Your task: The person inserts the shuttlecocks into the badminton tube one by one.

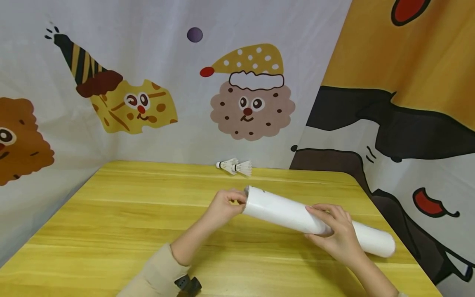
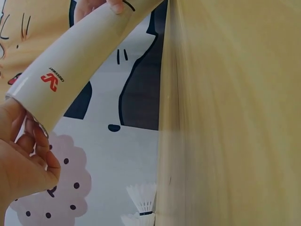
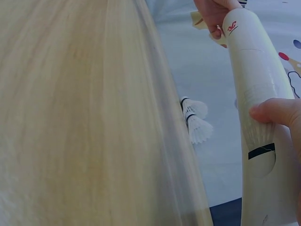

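A long white shuttlecock tube [image 1: 282,209] is held slantwise above the table, its left end higher. My right hand [image 1: 335,231] grips it around the middle; in the right wrist view, the thumb [image 3: 275,111] presses on its side near a shuttlecock picture. At the tube's left end is my left hand [image 1: 227,204], with fingertips reaching inside the rim. Other fingers of that hand [image 2: 26,160] curl outside the opening in the left wrist view. What the hidden fingertips touch inside cannot be seen. Two white feather shuttlecocks [image 1: 234,166] lie together at the table's back edge.
The yellow wood-grain table [image 1: 111,214] spreads under both hands. Behind it hangs a pale cloth [image 1: 178,144] with cartoon figures. A dark strapped object [image 1: 188,284] shows by the left sleeve [image 1: 157,272].
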The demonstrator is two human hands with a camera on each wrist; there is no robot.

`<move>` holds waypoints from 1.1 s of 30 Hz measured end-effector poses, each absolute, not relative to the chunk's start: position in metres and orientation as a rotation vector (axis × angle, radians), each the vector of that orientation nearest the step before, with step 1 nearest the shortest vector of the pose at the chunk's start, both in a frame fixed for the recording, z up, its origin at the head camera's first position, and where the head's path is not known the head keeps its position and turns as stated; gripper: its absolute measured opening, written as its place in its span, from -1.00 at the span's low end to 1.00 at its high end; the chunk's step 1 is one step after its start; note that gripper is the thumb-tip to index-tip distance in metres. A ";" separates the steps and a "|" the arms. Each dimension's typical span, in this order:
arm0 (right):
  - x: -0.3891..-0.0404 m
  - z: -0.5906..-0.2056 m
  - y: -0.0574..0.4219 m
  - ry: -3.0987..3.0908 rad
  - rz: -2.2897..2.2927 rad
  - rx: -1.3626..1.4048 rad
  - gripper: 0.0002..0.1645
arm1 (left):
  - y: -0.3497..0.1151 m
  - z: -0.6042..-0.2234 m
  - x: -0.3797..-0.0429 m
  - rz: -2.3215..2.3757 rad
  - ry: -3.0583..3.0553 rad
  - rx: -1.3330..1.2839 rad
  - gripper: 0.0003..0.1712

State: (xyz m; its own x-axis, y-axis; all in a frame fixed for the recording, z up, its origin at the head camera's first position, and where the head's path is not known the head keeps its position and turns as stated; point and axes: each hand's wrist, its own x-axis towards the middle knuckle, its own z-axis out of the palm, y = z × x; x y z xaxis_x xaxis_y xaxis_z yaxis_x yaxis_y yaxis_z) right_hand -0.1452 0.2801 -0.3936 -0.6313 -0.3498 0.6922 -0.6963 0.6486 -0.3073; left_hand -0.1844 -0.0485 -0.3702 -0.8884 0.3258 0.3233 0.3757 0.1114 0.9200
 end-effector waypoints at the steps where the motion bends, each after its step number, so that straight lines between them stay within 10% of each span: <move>1: -0.145 -0.393 0.280 -2.273 0.763 0.809 -0.23 | -0.049 -0.370 -0.184 -1.938 -2.310 -0.725 -0.86; 33: -0.146 -0.391 0.285 -2.257 0.776 0.792 -0.23 | -0.073 -0.405 -0.258 -1.807 -2.174 -0.149 -0.83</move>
State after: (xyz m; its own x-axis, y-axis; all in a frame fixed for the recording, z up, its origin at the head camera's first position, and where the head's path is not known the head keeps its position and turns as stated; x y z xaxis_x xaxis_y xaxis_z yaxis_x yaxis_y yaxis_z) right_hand -0.1462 0.2855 -0.3907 -0.6305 -0.3305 0.7023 -0.6926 0.6481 -0.3168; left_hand -0.2575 -0.0734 -0.4052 -0.9467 -0.1164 0.3005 0.2742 0.1989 0.9409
